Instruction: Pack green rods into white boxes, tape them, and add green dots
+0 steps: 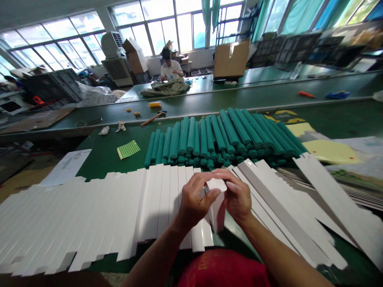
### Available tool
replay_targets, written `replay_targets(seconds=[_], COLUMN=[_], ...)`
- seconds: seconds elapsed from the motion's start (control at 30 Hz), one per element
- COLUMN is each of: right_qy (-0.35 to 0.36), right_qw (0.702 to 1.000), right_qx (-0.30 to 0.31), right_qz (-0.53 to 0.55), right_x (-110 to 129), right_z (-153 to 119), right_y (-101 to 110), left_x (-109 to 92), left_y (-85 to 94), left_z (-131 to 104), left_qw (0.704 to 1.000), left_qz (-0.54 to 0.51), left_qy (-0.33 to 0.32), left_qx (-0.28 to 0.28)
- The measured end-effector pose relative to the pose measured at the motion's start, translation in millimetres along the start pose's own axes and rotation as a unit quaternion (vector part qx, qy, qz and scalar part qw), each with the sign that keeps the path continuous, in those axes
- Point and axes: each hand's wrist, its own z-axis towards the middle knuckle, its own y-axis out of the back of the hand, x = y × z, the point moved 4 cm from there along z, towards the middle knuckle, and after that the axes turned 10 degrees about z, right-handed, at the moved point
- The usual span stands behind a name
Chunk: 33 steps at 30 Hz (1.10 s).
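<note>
A narrow white box (218, 213) stands upright on the bench in front of my red shirt, its small end flap at the top. My left hand (196, 199) grips the box's upper end from the left, thumb pressed across the top. From the other side my right hand (237, 195) is wrapped round the same end, fingertips meeting the left hand's at the back. White boxes (163, 199) lie side by side to the left. Flattened white cartons (279, 203) are stacked at the right. Behind them is a pile of green ribbed cylinders (206, 135).
A sheet of green stickers (128, 150) and a paper sheet (67, 165) lie at left. A hammer (152, 118) rests near the back rail. Yellow sheets (329, 150) are at right. Across the bench sits another person (171, 69), near a cardboard carton (231, 59).
</note>
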Motion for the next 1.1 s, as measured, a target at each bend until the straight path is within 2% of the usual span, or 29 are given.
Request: replay_targets(seconds=[0.1,0.2,0.3,0.37,0.47,0.6,0.67,0.73,0.87,1.1], right_qy=[-0.057,-0.066,-0.026,-0.009,0.008,0.007,0.010,0.014,0.009,-0.020], right_qw=[0.996,0.975,0.941,0.924,0.918,0.922,0.924,0.925,0.928,0.933], right_qx=[0.057,0.121,0.103,0.099,0.107,0.121,0.126,0.131,0.155,0.191], right_qz=[-0.029,-0.173,-0.321,-0.369,-0.381,-0.368,-0.362,-0.356,-0.338,-0.303], right_x=[-7.8,-14.4,-15.9,-15.9,-15.1,-16.0,-15.9,-15.1,-13.2,-14.9], right_z=[-8.4,-20.4,-26.9,-27.7,-26.0,-23.5,-22.4,-21.0,-18.2,-15.7], right_y=[2.4,2.9,1.9,-1.3,-5.0,-5.8,-6.5,-7.5,-9.3,-11.1], left_x=[-6.1,-6.8,-6.4,-6.9,-9.5,-14.2,-16.7,-19.9,-22.0,-16.1], left_y=[2.0,3.7,6.8,9.0,10.1,8.0,6.3,4.9,1.2,-3.6], left_z=[0.4,0.0,2.8,5.6,8.0,7.5,7.7,8.3,6.1,-8.6], left_qw=[0.991,0.982,0.984,0.987,0.987,0.970,0.955,0.942,0.923,0.889], left_qz=[0.091,0.145,0.138,0.124,0.127,0.211,0.257,0.281,0.284,0.359], left_qy=[-0.095,-0.122,-0.115,-0.105,-0.093,-0.090,-0.113,-0.163,-0.248,-0.256], left_qx=[-0.005,-0.011,0.001,0.015,0.046,0.084,0.093,0.087,0.079,0.123])
